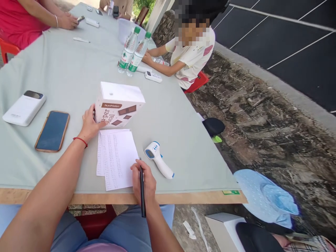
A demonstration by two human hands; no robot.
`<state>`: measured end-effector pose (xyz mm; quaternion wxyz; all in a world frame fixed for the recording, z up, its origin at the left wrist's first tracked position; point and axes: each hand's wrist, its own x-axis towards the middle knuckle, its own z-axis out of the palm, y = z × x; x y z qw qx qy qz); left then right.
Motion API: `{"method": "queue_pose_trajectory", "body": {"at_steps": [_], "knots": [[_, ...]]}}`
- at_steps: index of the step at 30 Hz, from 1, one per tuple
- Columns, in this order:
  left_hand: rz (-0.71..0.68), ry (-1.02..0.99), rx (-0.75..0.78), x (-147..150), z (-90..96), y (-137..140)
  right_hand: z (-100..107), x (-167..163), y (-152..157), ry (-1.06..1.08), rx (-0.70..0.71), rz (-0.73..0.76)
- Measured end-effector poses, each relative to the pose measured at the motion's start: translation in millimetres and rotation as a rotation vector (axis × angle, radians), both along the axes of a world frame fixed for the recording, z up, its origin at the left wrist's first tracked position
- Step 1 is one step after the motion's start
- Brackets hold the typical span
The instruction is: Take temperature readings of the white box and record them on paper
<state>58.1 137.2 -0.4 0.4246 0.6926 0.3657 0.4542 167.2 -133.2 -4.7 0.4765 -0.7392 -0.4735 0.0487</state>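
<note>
My left hand (90, 122), with a red string bracelet on its wrist, grips the lower left corner of a white NutriMotion box (120, 105). Its thumb lies across the box's front, and some of the fingers are hidden along the side. In my right hand (144, 182) is a black pen (142, 192), its tip end pointing up the table. That hand rests at the lower right edge of overlapping paper sheets (119, 161) with columns of small handwriting. To the right of the sheets lies a white and blue infrared thermometer (159, 159).
At left lie a smartphone (52, 131) and a white power bank (25, 107). Two water bottles (131, 52) stand beyond the box, near a basin (123, 29). A person (194, 52) sits at the right edge; others sit farther off. A blue hat (265, 197) is at lower right.
</note>
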Motion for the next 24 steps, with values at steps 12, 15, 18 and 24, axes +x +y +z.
{"method": "queue_pose_trajectory", "body": {"at_steps": [12, 15, 18, 24], "knots": [[0.051, -0.141, -0.159, -10, 17.0, -14, -9, 19, 49, -0.231, -0.169, -0.045], [0.071, -0.23, -0.214, -12, 22.7, -18, -5, 36, 44, -0.306, -0.098, -0.18], [0.034, -0.375, -0.348, -11, 27.2, -22, 2, 64, 33, -0.362, -0.324, -0.386], [-0.054, -0.559, -0.556, -4, 34.1, -31, 0, 102, 15, -0.209, -0.743, -0.296]]}}
